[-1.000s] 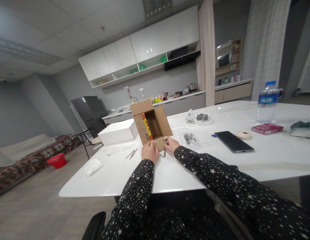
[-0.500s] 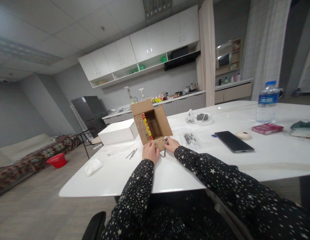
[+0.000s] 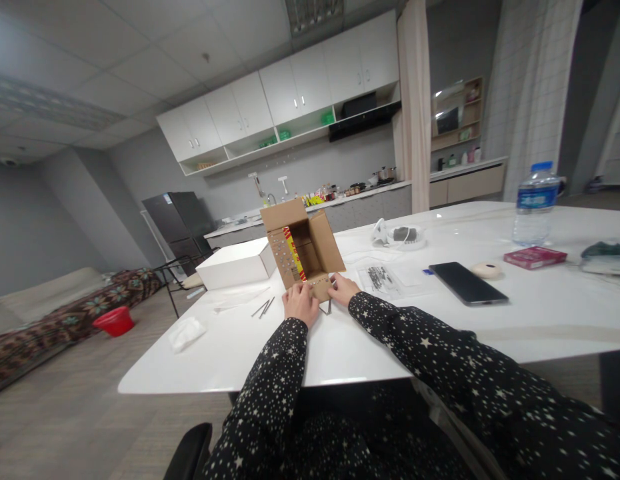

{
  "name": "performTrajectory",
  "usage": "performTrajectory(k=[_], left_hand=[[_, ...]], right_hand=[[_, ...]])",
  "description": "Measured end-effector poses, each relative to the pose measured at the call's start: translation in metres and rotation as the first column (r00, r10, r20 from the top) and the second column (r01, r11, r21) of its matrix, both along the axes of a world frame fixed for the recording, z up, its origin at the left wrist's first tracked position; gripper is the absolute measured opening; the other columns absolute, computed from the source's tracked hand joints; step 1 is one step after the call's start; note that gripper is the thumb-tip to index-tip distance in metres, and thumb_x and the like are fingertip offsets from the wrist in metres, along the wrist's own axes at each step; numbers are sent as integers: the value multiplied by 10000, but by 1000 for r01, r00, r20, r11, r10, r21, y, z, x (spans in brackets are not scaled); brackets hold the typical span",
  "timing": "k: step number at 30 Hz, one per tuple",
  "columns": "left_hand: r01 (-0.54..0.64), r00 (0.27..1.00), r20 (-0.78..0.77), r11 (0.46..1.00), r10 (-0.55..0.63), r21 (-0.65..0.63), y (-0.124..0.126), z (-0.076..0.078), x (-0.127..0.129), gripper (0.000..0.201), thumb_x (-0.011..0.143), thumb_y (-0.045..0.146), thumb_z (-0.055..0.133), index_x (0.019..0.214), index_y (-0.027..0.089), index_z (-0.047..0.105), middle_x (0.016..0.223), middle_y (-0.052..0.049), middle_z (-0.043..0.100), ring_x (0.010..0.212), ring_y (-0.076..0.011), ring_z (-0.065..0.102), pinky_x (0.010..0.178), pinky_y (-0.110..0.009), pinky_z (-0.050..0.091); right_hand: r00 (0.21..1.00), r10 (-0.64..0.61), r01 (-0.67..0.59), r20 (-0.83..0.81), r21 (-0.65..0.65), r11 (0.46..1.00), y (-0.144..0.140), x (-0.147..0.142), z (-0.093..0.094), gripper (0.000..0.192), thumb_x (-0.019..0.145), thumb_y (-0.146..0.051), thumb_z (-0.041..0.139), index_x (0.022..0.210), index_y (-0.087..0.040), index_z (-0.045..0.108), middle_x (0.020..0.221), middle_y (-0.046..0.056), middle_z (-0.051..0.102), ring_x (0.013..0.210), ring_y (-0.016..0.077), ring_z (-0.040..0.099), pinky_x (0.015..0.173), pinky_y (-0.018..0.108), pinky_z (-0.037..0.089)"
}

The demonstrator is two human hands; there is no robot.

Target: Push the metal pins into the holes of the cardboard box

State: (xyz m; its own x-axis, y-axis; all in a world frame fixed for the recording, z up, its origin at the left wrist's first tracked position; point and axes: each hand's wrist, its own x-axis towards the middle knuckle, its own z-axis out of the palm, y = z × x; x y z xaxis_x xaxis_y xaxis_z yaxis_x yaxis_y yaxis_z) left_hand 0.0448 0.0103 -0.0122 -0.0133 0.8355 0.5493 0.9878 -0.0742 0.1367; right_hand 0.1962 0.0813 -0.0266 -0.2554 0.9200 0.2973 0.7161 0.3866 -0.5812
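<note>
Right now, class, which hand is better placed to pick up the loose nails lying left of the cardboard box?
Probably left: the left hand lies nearer the nails; the right hand is beyond the cardboard box flap.

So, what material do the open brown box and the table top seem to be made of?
The open brown box looks like corrugated cardboard: matte brown, with thin folded flaps. The table top looks like a hard, glossy white surface, perhaps lacquer or laminate; it shows soft reflections, so the exact material stays open.

A single head-worn camera looks forward and slightly down across a white table (image 3: 440, 320) from the seated person's place, arms near in the foreground, kitchen cabinets (image 3: 290, 93) far behind.
</note>
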Motion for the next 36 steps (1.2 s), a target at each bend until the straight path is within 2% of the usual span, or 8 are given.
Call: performTrajectory(k=[7,16,28,36], left_hand=[[-5,1000,6,1000,5,0,1,0,-1,373,736,236,532,1107,251,567,1107,-77,536,1095,-244,488,939,-409,324],[-8,1000,2,1000,8,20,7,-1,-6,379,785,98,467,1111,256,578,1084,-85,550,1078,-232,505,912,-402,345],[-43,991,-127,999,44,13,12,2,-6,326,829,114,446,1110,229,564,1064,-93,545,1051,-243,492,868,-383,344],[-13,989,-143,999,20,47,13,2,-5,349,809,88,454,1111,227,559,1064,-91,528,1041,-226,507,895,-384,356]], right_hand=[[1000,-2,2,7,-3,1000,-1,0,1,266,755,-297,541,1009,-228,501,917,12,682,824,190,616,663,266,350],[1000,-7,7,12,-19,1000,-9,1,9,243,775,-293,536,1008,-223,523,883,10,688,845,190,614,681,267,351],[1000,-2,3,20,-19,1000,-7,1,8,243,773,-297,532,1004,-224,521,889,9,686,840,190,613,675,269,346],[1000,-8,8,23,-17,1000,-8,1,8,248,777,-305,539,1011,-225,521,897,13,687,846,192,614,676,268,345]])
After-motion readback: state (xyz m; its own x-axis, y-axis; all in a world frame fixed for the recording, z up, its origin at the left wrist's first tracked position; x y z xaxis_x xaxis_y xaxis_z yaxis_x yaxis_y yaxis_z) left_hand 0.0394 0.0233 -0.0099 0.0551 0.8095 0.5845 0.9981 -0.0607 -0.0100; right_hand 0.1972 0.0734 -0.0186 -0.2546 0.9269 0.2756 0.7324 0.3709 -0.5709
